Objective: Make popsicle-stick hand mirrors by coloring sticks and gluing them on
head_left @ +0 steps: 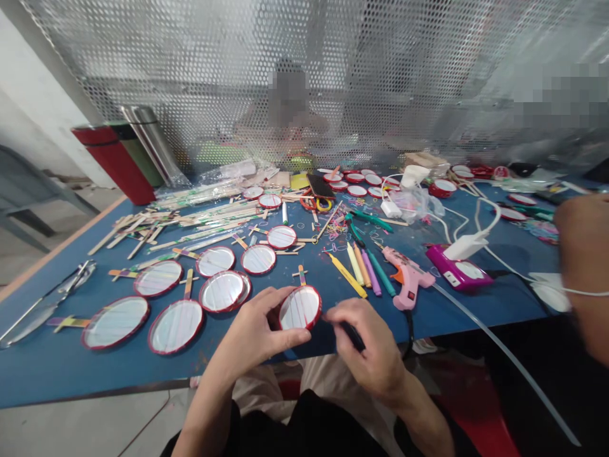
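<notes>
My left hand [252, 330] grips a small round mirror [299, 308] with a red rim, thumb on its near edge and fingers behind. A short craft-stick cross juts from the mirror's far side. In my right hand [371, 346] is a dark pen-like tool [352, 334], mostly hidden by the fingers. Its end lies close to the mirror's right rim; whether it touches, I cannot tell. To the left lie several more red-rimmed mirrors [176, 327] with craft-stick handles, two of them stacked [221, 292].
Several markers [347, 274] and a pink glue gun [404, 276] lie to the right, beside a purple power strip [459, 270]. Loose craft sticks [137, 228] and flasks [114, 162] stand farther back left. Another person's arm [583, 273] reaches in at right.
</notes>
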A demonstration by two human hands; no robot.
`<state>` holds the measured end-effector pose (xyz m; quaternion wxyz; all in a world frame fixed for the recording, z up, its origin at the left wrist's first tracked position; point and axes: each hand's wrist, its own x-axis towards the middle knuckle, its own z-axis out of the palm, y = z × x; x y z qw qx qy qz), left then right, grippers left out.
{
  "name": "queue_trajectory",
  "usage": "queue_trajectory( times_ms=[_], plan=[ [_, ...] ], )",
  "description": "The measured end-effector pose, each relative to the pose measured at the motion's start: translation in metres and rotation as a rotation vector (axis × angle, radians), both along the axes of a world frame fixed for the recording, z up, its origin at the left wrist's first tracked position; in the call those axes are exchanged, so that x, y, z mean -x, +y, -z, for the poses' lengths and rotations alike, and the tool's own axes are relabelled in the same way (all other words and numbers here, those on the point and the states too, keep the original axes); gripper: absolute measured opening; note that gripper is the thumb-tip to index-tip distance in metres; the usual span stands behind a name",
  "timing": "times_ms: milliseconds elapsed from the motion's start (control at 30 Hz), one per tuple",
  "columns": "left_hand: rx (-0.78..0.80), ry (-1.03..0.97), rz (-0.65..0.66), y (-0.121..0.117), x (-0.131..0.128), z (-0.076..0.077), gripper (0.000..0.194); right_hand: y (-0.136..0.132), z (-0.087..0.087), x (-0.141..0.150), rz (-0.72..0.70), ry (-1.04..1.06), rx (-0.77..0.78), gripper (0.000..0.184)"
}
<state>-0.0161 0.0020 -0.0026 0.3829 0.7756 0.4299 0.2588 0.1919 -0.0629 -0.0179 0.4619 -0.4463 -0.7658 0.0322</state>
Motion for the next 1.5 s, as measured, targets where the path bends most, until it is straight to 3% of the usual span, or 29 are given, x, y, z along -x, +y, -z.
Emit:
queue_trajectory(
  times_ms=[133, 400, 600, 767, 933, 1100, 1333, 1500],
  plan=[
    [-0.012, 0.009, -0.008, 0.0, 0.0, 0.0, 0.067, 0.0, 0.0, 0.002, -0.152, -0.167, -0.106, 0.021],
    [-0.064, 0.05, -0.014, 0.0, -0.004, -0.004, 0.066, 0.0, 0.001, 0.008, -0.094, -0.307, -0.15, 0.023],
    [-0.043, 0.018, 0.034, 0.0, -0.005, -0.006, 0.067, 0.003, 0.005, 0.012, -0.085, -0.414, -0.057, 0.025],
    [0.024, -0.126, -0.024, -0.003, 0.0, 0.0, 0.069, 0.004, 0.006, 0.012, -0.091, -0.388, -0.082, 0.021],
    [0.043, -0.347, -0.176, -0.005, 0.007, 0.015, 0.061, 0.004, 0.004, 0.014, -0.038, -0.389, -0.131, 0.023],
    [-0.038, -0.352, -0.233, -0.006, 0.008, 0.023, 0.056, 0.002, 0.004, 0.016, 0.023, -0.393, -0.137, 0.025],
    [-0.034, -0.406, -0.239, -0.008, 0.009, 0.024, 0.059, 0.001, 0.009, 0.017, 0.11, -0.389, -0.094, 0.025],
    [-0.027, -0.515, -0.305, -0.01, 0.011, 0.027, 0.063, 0.003, 0.009, 0.015, 0.079, -0.359, -0.099, 0.027]
  ],
)
